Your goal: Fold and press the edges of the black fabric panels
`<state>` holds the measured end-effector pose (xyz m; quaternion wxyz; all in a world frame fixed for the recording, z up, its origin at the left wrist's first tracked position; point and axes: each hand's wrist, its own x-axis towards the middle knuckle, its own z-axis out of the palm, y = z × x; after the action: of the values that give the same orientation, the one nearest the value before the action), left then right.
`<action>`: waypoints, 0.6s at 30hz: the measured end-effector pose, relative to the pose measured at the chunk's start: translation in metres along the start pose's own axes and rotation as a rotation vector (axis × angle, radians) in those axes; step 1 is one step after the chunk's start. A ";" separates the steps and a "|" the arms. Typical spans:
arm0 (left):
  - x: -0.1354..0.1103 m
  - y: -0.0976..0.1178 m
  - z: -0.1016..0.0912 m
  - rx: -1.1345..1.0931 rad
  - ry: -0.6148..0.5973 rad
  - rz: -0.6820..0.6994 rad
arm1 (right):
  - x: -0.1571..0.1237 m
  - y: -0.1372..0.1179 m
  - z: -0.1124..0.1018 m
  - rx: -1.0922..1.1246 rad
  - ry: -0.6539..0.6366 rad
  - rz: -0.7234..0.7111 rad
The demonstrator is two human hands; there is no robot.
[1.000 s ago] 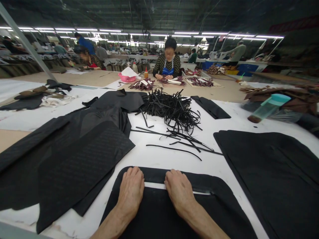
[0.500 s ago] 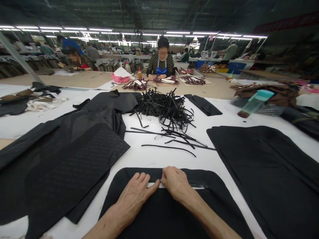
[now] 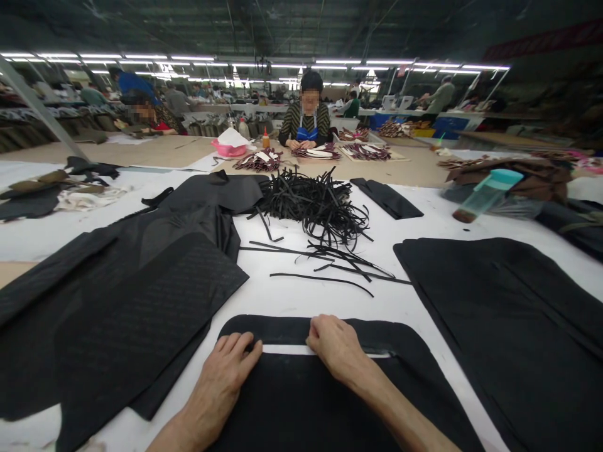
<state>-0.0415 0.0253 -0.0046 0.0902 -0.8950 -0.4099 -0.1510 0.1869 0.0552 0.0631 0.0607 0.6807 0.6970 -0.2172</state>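
Note:
A black fabric panel (image 3: 306, 402) with rounded upper corners lies in front of me. Along its upper part runs a long narrow slit (image 3: 286, 349), through which white shows. At the slit's left end my left hand (image 3: 221, 373) rests on the panel, fingers laid over the top strip and thumb apart. My right hand (image 3: 335, 345) is closed on the fabric around the middle of the slit; its fingertips are partly hidden. Just beyond the panel, several loose black strips (image 3: 320, 277) lie on the white table surface (image 3: 264, 301).
A tangled heap of black strips (image 3: 315, 201) sits farther back. Black fabric pieces (image 3: 141, 314) are piled on the left, more black panels (image 3: 509, 314) on the right. A teal-lidded bottle (image 3: 487, 194) lies tilted at the back right. Across the table a person (image 3: 308, 116) handles maroon pieces.
My left hand has slid left along the slit, away from my right hand, and more of the white opening shows between them. The right hand has hardly moved.

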 end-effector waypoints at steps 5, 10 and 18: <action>0.016 0.022 -0.018 0.018 -0.228 -0.210 | -0.001 0.001 0.002 0.005 0.018 -0.023; 0.043 0.059 -0.015 -0.098 -0.319 -0.177 | -0.003 0.001 0.004 0.026 0.052 -0.069; 0.050 0.079 -0.002 -0.112 -0.293 -0.073 | -0.013 0.043 0.017 0.138 0.180 -0.311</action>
<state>0.0485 0.0089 0.0116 -0.0261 -0.8956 -0.4418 -0.0447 0.2259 0.0354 0.0437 -0.0830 0.5840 0.7799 -0.2094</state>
